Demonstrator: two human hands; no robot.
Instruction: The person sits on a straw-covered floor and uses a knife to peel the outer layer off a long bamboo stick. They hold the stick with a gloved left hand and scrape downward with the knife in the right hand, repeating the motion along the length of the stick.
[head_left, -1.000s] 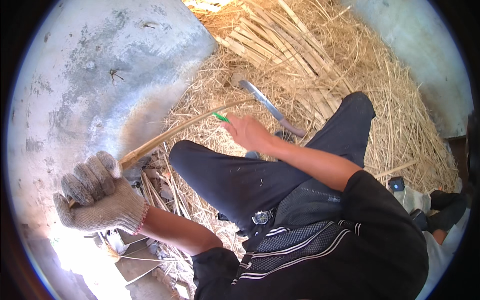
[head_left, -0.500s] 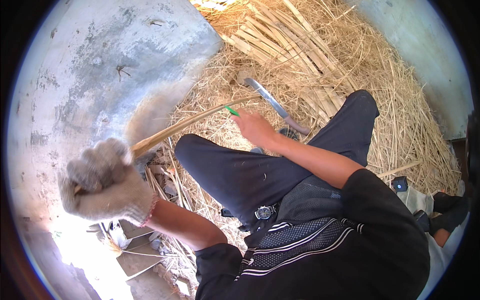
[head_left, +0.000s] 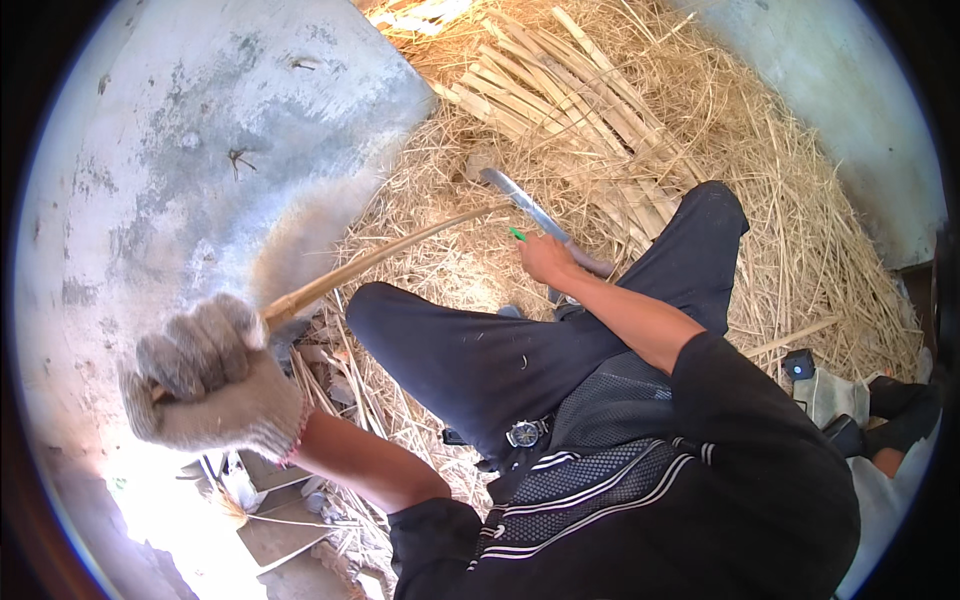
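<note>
My left hand [head_left: 205, 375], in a grey knitted glove, is closed round the near end of a long bamboo strip [head_left: 375, 256]. The strip slants up and away to the right, its thin tip ending near the machete's blade. My bare right hand [head_left: 549, 262] is closed on a small green tool [head_left: 517, 234]; only a bit of green shows past the fingers, so its kind is hidden. That hand is off the strip, just right of its far end. Close by it lies a machete [head_left: 540, 214] with a curved steel blade, its handle partly behind my right hand and wrist.
A bundle of split bamboo strips [head_left: 570, 95] lies on a heap of fine shavings [head_left: 790, 210]. To the left rises a stained pale wall [head_left: 160, 180]. My crossed legs in dark trousers [head_left: 440, 350] fill the middle. Another person's foot [head_left: 885, 400] shows at right.
My right hand with the green tool has moved right, from beside the strip to the machete's handle. My left hand keeps hold of the strip and has dropped slightly.
</note>
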